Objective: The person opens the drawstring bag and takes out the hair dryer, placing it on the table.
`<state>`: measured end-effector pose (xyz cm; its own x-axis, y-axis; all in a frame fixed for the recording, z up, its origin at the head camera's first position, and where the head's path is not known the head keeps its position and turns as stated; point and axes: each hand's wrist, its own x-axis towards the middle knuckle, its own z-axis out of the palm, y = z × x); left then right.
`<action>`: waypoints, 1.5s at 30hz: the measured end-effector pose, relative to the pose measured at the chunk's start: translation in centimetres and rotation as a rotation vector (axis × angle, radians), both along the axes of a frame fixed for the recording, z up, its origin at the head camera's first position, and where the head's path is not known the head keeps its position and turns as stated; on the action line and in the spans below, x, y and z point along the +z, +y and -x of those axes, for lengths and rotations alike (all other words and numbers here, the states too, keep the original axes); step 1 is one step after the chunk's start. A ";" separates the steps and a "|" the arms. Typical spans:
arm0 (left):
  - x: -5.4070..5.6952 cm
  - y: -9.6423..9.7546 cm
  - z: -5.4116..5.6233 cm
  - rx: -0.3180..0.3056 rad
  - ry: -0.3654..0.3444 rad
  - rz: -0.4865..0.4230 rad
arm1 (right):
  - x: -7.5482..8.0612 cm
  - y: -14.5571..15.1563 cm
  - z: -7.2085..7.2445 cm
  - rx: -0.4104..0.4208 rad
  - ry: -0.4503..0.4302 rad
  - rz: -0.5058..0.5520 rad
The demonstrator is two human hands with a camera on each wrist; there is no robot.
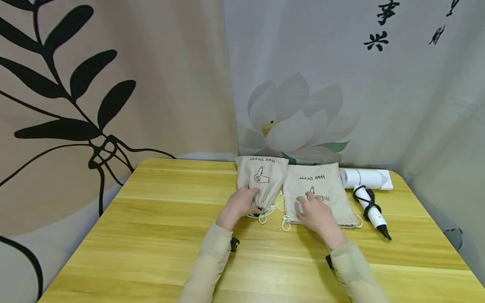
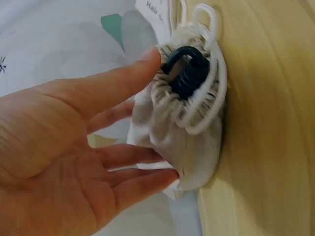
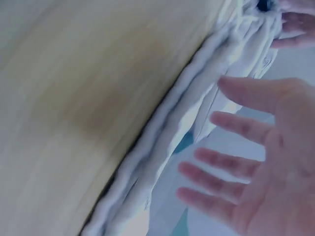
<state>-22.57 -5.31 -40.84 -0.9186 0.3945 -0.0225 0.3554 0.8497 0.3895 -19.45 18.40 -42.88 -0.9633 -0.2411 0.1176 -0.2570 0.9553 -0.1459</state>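
Spread left hand (image 1: 241,203) touches cinched hair-dryer pouch (image 1: 265,179) near far edge of surface (image 1: 159,219); spread right hand (image 1: 313,212) overlies flat hair-dryer pouch (image 1: 334,198).

The left drawstring bag (image 1: 270,183) and the right drawstring bag (image 1: 335,191) are each bearing an upside-down "Hair Dryer" print and a dryer pictogram (image 1: 261,175). The white curtain (image 1: 409,101) is showing black characters "事" and "兴"; two slanted characters (image 1: 437,35) farther right are proving unreadable.

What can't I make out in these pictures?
Inside the left bag: left wrist view, hidden by the bag itself, except a dark coil.
Drawing on the right bag: head view, partly covered by the right fingers.
Both sleeves: head view, cut off by the bottom edge.
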 end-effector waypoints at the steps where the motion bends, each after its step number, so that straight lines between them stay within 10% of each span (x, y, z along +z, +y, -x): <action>1: -0.1 -0.1 -0.1 -0.004 0.005 0.001 | 0.0 -0.6 0.1 0.023 0.034 0.013; 15: -1.2 -0.8 0.3 -0.037 0.064 -0.038 | -0.8 -6.7 1.4 0.280 0.186 0.114; 45: -1.8 -0.2 0.6 -0.061 0.176 -0.009 | -1.1 -8.4 2.7 0.336 0.137 0.083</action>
<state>-23.20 -5.53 -42.61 -0.8823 0.4494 0.1403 0.4698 0.8209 0.3246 -22.10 9.99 -44.02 -0.8062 -0.5253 0.2722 -0.5765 0.8009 -0.1621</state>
